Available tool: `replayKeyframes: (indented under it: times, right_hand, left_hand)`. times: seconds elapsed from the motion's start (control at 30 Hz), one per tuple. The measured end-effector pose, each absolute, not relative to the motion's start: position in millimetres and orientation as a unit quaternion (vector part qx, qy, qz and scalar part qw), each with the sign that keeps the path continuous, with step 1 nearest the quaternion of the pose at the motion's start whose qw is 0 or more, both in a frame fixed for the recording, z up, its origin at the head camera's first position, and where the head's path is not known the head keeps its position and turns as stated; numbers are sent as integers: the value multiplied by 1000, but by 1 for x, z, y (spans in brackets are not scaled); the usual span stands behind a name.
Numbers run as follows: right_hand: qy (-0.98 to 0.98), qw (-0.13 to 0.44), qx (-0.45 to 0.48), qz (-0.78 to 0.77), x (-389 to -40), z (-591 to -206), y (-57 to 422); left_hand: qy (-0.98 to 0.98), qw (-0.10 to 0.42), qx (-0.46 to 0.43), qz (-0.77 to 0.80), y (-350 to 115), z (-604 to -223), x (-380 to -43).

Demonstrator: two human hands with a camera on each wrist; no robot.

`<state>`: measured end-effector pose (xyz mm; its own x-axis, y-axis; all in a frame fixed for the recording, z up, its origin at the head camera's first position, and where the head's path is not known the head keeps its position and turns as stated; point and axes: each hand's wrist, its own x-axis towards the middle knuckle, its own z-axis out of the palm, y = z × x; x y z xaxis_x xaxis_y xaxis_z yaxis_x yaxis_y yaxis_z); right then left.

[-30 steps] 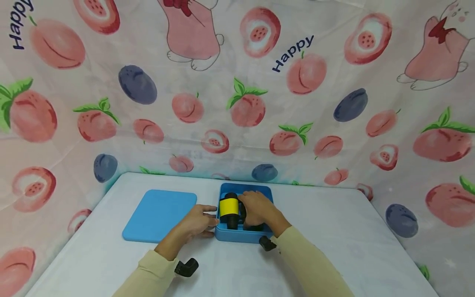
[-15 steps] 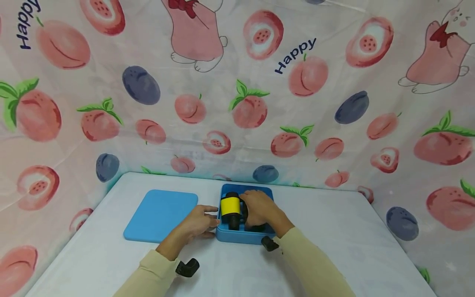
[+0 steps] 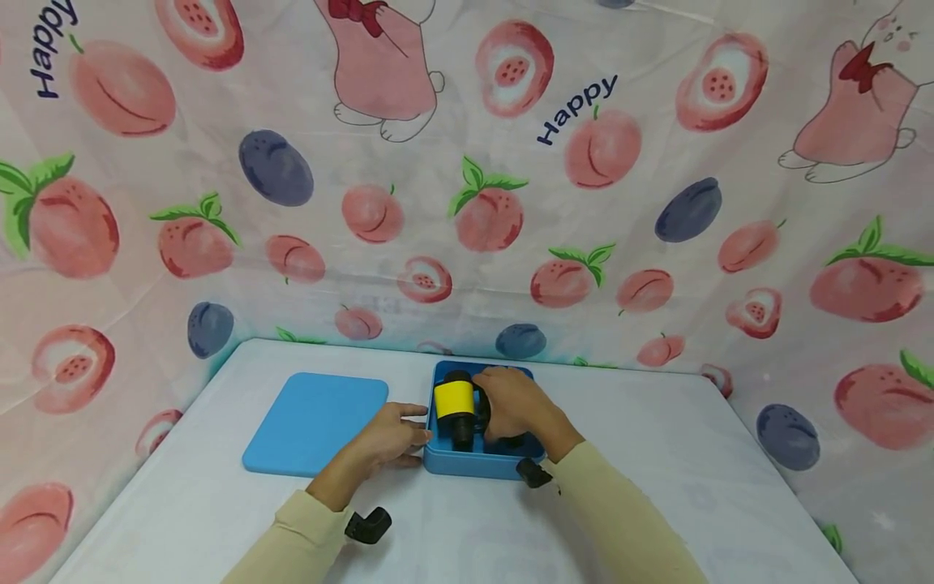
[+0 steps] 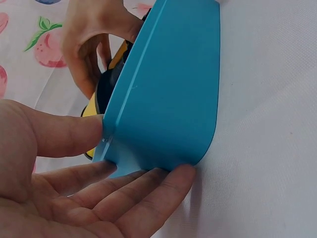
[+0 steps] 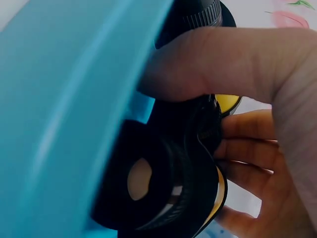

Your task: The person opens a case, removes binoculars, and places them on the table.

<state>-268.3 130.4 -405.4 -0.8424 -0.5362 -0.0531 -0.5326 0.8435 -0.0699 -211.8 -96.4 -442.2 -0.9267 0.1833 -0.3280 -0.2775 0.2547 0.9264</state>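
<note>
We see the binoculars (image 3: 454,399), yellow and black, inside the blue box (image 3: 477,465), along its left side, with the narrow eyepiece ends towards us. We cannot tell whether they touch the box's bottom. The right hand (image 3: 516,404) reaches into the box, its grip clamped on the right half of the binoculars. In the right wrist view we find the thumb across the near side, the fingers round the far side, and one eyepiece just below the thumb.

The left hand (image 3: 387,436) rests against the left wall of the box. Its grip is apart: the thumb touches the rim, and the extended fingers touch the outer wall near the front corner.

To the left we have the blue lid (image 3: 310,426), flat on the white surface (image 3: 627,454). Pale sleeves (image 3: 613,511) cover both forearms. Behind everything hangs a cloth (image 3: 452,105) printed with peaches.
</note>
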Motion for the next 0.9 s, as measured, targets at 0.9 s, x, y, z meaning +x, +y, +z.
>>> replayKeyframes:
  times: [0.9]
  right_hand:
    - [962,56,-261,-53,-264,-378,148]
  left_hand:
    - [774,185,-30,605,-97,-443,-212]
